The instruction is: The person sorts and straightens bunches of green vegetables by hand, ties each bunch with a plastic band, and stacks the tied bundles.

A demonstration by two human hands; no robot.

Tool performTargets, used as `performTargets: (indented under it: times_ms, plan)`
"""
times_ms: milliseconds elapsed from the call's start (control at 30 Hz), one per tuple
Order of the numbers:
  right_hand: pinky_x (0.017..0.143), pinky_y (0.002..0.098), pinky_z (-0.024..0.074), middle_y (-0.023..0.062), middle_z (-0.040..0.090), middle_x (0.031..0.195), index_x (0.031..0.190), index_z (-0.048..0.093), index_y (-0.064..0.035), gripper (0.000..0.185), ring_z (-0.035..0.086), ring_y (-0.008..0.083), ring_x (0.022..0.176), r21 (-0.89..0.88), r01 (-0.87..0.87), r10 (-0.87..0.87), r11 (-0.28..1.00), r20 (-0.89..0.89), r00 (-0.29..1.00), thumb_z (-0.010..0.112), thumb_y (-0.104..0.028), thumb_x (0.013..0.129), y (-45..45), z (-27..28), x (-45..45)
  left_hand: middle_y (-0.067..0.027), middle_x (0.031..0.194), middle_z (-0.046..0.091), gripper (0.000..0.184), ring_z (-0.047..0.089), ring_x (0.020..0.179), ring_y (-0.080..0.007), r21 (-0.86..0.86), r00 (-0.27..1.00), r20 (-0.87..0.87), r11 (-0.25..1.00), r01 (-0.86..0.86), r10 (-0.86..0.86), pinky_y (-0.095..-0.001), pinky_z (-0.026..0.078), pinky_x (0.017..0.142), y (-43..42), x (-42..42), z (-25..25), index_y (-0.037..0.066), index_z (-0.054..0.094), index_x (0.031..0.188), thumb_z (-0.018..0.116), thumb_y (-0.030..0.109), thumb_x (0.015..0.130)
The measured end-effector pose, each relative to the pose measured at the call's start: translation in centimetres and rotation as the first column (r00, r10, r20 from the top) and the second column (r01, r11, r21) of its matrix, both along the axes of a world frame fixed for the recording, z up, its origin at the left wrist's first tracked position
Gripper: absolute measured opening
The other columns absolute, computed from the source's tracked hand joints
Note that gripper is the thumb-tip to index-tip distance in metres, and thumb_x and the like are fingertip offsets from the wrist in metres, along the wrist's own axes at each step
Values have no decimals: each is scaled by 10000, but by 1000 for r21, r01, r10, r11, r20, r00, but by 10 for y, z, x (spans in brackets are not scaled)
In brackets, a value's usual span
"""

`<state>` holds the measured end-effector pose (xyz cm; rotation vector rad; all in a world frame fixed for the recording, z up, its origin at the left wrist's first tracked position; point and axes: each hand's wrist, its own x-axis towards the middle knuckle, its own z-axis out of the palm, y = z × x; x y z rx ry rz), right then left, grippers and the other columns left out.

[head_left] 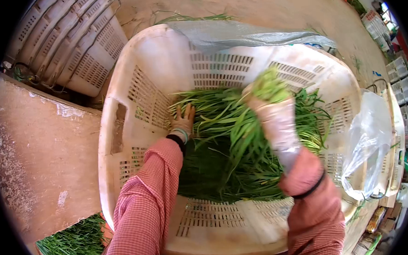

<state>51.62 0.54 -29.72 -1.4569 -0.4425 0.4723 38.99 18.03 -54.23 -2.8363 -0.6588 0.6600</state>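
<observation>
A large off-white plastic basket (118,81) with slotted walls holds long, narrow-leaved greens (212,113). My left hand (183,121) is inside it by the left wall, fingers spread and laid on the pale stalk ends. Towards the right side, my right hand (263,108), in a thin clear plastic glove, is closed around a bunch of leafy greens (272,84). The bunch's light green stalk ends point up and away, and its leaves hang down to the left over the pile. Motion blurs this hand and the stalk ends slightly.
Stacked slotted baskets (77,51) with metal handles stand at the upper left, beside a worn board (48,154). Silver plastic sheeting (236,33) lies along the far rim. A clear plastic bag (366,142) hangs at the right. More greens (74,245) are at the lower left.
</observation>
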Motion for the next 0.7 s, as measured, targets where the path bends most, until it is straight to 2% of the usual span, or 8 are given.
performTargets:
  times_ms: [33,100,167,233,400,467,533,700]
  plan:
    - [613,245,456,20,587,800,865,582,-48,200,541,105,677,-6,54,-53,999,140,989,683,-78,695,-16,44,4,-67,1440,-80,901,-21,1303,-380,349,982,117,932,97,-146,-604,98,998,1,-12,-53,145,-58,1379,564,379,771]
    - [732,324,453,48,590,853,901,586,-83,196,568,164,803,-31,172,-156,985,287,945,634,-227,777,-62,118,27,-74,1440,-72,856,-21,1305,-375,126,982,169,990,66,-87,-601,104,1000,13,-8,-91,147,-48,1381,540,329,787]
    - [769,345,442,62,580,927,980,554,-57,248,557,164,858,25,183,-176,983,423,889,564,-249,824,-108,211,37,-80,1440,-65,813,-21,1306,-370,-89,980,198,995,36,-18,-599,111,1002,12,5,-54,148,-38,1383,517,279,803]
    - [745,345,500,75,607,920,940,594,-57,215,590,177,850,284,16,-224,959,720,657,595,-202,782,-139,294,9,-90,1440,-52,847,-23,1313,-342,-208,914,-405,975,-83,-8,-580,120,1014,-6,9,78,128,-33,1382,550,286,788]
    - [755,350,531,84,622,926,919,613,-43,187,606,185,844,501,-16,-495,865,858,136,596,-153,769,-199,331,-74,-149,1412,161,843,223,1285,-266,-539,961,-207,799,-267,181,-370,192,1052,17,-4,200,63,144,1368,640,337,743]
    - [754,317,488,95,569,957,967,516,-38,185,572,166,827,-182,250,-22,951,768,640,539,-93,792,-199,289,-99,-147,1383,251,824,310,1247,-229,-918,909,63,381,-108,411,-307,225,1037,15,-25,265,40,202,1350,665,326,731]
    - [742,298,469,87,551,942,986,477,-40,221,558,153,808,-363,104,58,926,408,911,550,-69,779,-203,252,-115,-157,1373,268,925,250,1268,-257,-930,803,170,-177,322,571,-375,178,1047,11,-37,294,51,156,1363,703,357,682]
    - [711,259,465,17,594,830,938,562,-45,260,567,127,771,22,-102,95,995,215,972,676,-88,709,-207,298,-155,-155,1422,128,1106,98,1320,-229,-600,570,792,106,793,218,-385,33,1062,-114,-100,479,173,47,1388,734,464,571]
